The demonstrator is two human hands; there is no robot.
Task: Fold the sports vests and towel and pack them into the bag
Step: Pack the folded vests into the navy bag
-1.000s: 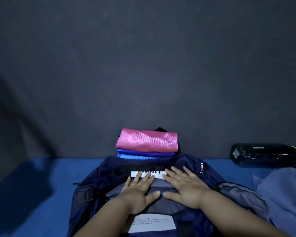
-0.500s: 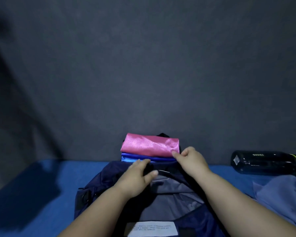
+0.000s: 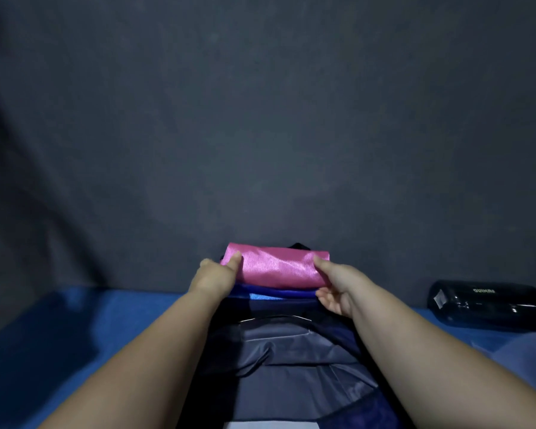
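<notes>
A: Starting big: what's the backdrop?
B: Dark grey wall (image 3: 260, 119) fills the upper half, with a blue mat (image 3: 75, 320) below it.
A: Bag?
B: Navy bag (image 3: 291, 351) sits centre bottom on the mat, between the forearms. It's open and the grey lining shows. A white label (image 3: 270, 425) is cut off at the bottom edge.
A: Right side?
B: Black bottle (image 3: 489, 305) lies on its side by the wall. A blue-grey cloth (image 3: 523, 357) is bunched just in front of it.
A: Task item?
B: Folded stack (image 3: 291, 293) just beyond the bag's far edge, against the wall. Pink vest (image 3: 279, 269) is on top, dark blue under it, and a light blue sliver lowest.
A: Hands?
B: Left hand (image 3: 214, 275) grips the stack's left end, thumb on the pink vest and fingers hidden behind. Right hand (image 3: 338, 287) grips the right end, thumb on top and fingers curled beneath.
A: Is it lifted?
B: Can't tell, the bag rim hides the stack's underside.
</notes>
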